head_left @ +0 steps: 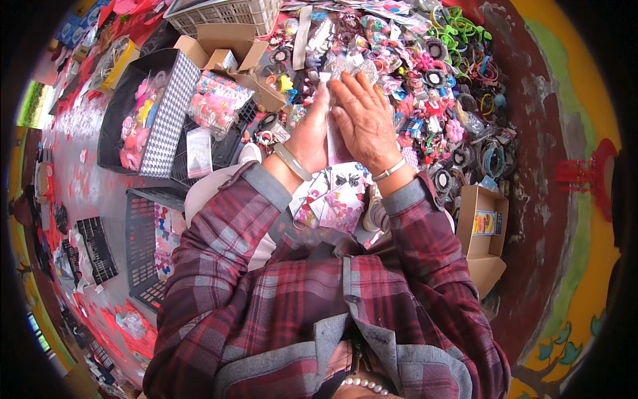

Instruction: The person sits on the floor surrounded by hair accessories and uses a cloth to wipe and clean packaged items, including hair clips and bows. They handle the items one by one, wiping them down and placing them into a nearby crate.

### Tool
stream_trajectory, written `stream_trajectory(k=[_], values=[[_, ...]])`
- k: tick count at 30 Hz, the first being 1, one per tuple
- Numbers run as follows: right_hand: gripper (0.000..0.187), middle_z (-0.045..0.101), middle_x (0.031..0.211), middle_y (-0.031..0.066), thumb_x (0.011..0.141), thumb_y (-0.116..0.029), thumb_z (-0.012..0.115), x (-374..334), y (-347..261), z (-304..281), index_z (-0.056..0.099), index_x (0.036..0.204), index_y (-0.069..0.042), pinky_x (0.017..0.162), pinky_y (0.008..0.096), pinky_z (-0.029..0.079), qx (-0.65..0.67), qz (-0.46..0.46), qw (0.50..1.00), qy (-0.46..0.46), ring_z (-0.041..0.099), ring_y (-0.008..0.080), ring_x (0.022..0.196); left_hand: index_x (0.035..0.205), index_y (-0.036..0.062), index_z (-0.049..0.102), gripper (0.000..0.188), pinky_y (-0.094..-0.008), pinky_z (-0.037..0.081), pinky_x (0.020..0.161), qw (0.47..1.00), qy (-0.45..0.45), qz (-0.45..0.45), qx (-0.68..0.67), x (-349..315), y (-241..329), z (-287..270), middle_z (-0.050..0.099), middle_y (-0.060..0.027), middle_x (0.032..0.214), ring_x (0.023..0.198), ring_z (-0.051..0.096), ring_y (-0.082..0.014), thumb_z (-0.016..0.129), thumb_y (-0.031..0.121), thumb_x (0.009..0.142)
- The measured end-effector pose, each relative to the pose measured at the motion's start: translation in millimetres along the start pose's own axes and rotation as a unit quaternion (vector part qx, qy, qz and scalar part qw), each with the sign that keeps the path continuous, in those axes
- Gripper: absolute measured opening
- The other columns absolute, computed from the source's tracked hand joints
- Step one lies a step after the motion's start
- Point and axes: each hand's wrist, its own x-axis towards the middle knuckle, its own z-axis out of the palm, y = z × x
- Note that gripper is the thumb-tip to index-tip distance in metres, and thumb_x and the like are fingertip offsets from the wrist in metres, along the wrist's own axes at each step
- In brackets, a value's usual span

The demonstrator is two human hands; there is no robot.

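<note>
Both my hands are raised together over a heap of hair accessories. My left hand (310, 133) and my right hand (362, 120) press a small clear plastic packet (337, 147) between them; its contents are hidden by the palms. A silver bangle sits on each wrist. Below the hands, on my lap, lie several cards with hair clips and bows (335, 196).
A big pile of colourful hairbands and clips (432, 80) spreads ahead and to the right. Left of it stand an open cardboard box (229, 50), a black crate with pink items (143, 113), a white basket (226, 13). Another grey crate (143, 246) and a small carton (485, 229) flank me.
</note>
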Motion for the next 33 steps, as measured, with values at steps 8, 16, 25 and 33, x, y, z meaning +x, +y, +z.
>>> stream_trajectory(k=[8, 16, 25, 33], values=[[0.03, 0.057, 0.103, 0.0195, 0.087, -0.021, 0.049, 2, 45, 10, 0.055, 0.112, -0.005, 0.084, 0.0369, 0.044, 0.122, 0.177, 0.975, 0.06, 0.055, 0.0343, 0.096, 0.124, 0.0015, 0.041, 0.039, -0.0382, 0.039, 0.096, 1.0, 0.0, -0.013, -0.022, 3, -1, -20, 0.05, -0.013, 0.119, 0.108, 0.051, -0.0237, 0.038, 0.027, 0.094], [0.028, 0.06, 0.1, 0.0124, 0.083, -0.01, 0.056, -1, 38, -23, 0.056, 0.109, -0.004, 0.074, 0.0306, 0.047, 0.241, 0.13, 0.945, 0.177, 0.059, 0.0205, 0.085, 0.124, -0.002, 0.04, 0.046, -0.0386, 0.046, 0.09, 0.996, -0.035, -0.013, 0.077, 0, 18, -23, 0.053, -0.0143, 0.116, 0.104, 0.055, -0.026, 0.051, -0.001, 0.079], [0.026, 0.055, 0.114, 0.0097, 0.083, -0.01, 0.052, 5, 9, 2, 0.059, 0.108, -0.011, 0.097, 0.0403, 0.033, 0.078, 0.004, 0.992, 0.097, 0.049, 0.0271, 0.112, 0.116, 0.0015, 0.045, 0.035, -0.0331, 0.049, 0.08, 0.952, -0.071, -0.072, 0.288, 2, 4, -34, 0.056, -0.0089, 0.102, 0.092, 0.058, -0.0195, 0.046, -0.001, 0.081], [0.021, 0.062, 0.092, 0.0116, 0.087, -0.016, 0.052, 0, 97, 6, 0.059, 0.103, -0.005, 0.071, 0.029, 0.047, 0.229, 0.208, 0.904, 0.296, 0.06, 0.0209, 0.079, 0.12, -0.0031, 0.043, 0.044, -0.0401, 0.044, 0.092, 0.997, -0.012, -0.022, 0.073, 0, 13, -23, 0.054, -0.0162, 0.114, 0.105, 0.055, -0.0268, 0.044, -0.007, 0.076]])
